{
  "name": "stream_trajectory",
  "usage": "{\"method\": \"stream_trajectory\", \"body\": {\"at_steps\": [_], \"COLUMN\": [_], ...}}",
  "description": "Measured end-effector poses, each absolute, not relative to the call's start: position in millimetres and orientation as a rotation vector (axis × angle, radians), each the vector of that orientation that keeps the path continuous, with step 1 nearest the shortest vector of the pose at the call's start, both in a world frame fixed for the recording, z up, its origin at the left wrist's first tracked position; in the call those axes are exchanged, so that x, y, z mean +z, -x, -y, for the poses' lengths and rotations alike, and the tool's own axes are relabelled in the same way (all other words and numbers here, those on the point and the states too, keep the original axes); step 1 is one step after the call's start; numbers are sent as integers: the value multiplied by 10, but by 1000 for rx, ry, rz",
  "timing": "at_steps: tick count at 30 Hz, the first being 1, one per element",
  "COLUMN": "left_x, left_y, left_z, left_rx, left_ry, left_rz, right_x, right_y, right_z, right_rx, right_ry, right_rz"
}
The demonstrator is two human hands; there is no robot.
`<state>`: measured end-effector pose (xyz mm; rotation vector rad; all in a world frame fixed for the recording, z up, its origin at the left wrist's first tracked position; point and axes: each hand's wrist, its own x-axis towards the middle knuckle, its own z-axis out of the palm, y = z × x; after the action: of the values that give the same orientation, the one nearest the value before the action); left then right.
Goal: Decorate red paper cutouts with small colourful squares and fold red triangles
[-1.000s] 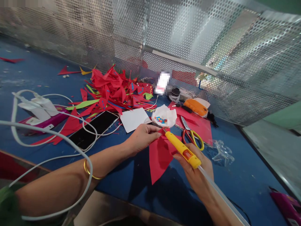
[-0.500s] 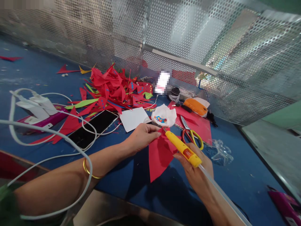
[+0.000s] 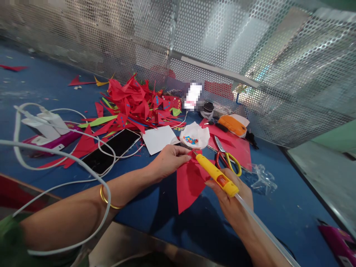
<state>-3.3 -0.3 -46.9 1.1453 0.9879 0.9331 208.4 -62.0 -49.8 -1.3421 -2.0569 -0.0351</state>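
My left hand (image 3: 171,161) pinches the top corner of a red paper piece (image 3: 190,185), which hangs with its point toward me. In my right hand (image 3: 236,193) is a yellow glue gun (image 3: 215,174), its metal tip at the paper's top edge beside my left fingertips. A long clear glue stick (image 3: 264,226) runs out of the gun's back end. Just beyond the tip sits a white paper-lined dish (image 3: 201,137) with small blue, red and orange pieces (image 3: 190,139). Scissors (image 3: 229,159) with red and yellow handles lie behind my right hand.
Red paper cutouts (image 3: 133,100) are heaped at the back left. A black phone (image 3: 114,150), white cables and a purple power strip (image 3: 61,141) lie left. An orange object (image 3: 232,125) and clear plastic (image 3: 263,180) lie right, before a perforated metal screen (image 3: 208,33).
The whole view has shifted very slightly. Both hands, the red paper and the glue gun keep nearly the same positions relative to each other.
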Motion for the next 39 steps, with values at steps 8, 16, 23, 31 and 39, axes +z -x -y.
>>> {"method": "stream_trajectory", "body": {"at_steps": [8, 16, 23, 31, 39], "left_x": [-468, -459, -439, -418, -422], "left_y": [34, 36, 25, 31, 33], "left_z": [3, 2, 10, 7, 1], "left_rx": [940, 931, 927, 940, 928], "left_ry": [-1113, -1143, -1121, -1049, -1088], "left_rz": [-971, -979, -990, -965, -1009], "right_x": [-503, -474, -434, -418, -410], "right_y": [-2091, -2061, -2050, -2060, -2043], "right_z": [614, 612, 623, 622, 618], "right_rx": [-66, -162, -183, -139, -110], "right_ry": [1348, 1327, 1334, 1338, 1344], "right_rz": [2059, 2077, 2092, 2089, 2076]}}
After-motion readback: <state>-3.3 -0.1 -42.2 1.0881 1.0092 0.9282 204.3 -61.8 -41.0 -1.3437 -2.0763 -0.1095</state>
